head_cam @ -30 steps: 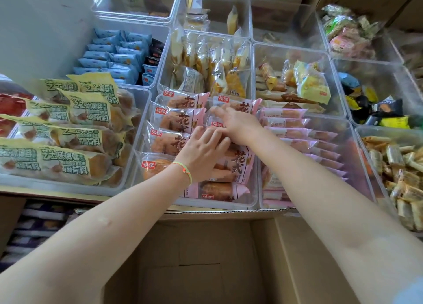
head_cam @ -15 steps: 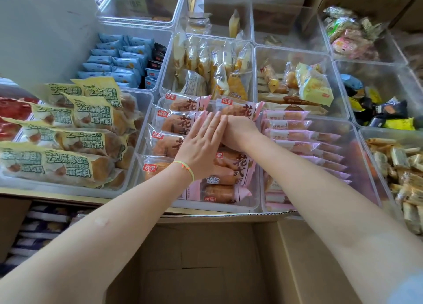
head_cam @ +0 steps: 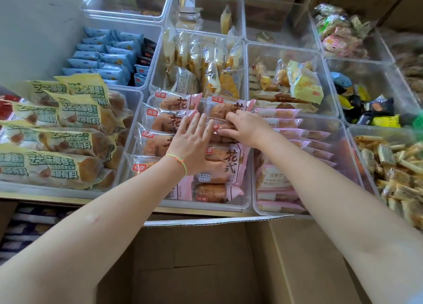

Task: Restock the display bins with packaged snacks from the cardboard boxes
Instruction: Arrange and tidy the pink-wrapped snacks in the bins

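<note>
The pink bread packs (head_cam: 229, 164) are being settled into the clear middle bin (head_cam: 135, 129); the left hand (head_cam: 192, 143) is being laid flat with fingers straight on the left stack, while one pack (head_cam: 225, 129) in the right-hand column is being pinched by the curled fingers of the right hand (head_cam: 246, 127). The step is probably best done by the stack being held down while that pack is squared into line. Compared with half a second ago, the two hands are being held apart rather than touching, and the right fingers are being curled onto the wrapper.

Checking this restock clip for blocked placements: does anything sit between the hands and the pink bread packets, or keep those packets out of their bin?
Nothing visible does. The left hand lies flat on the pink bread packets, and the right hand touches them with curled fingers. The packets already lie inside the clear bin, which has no lid.
</note>
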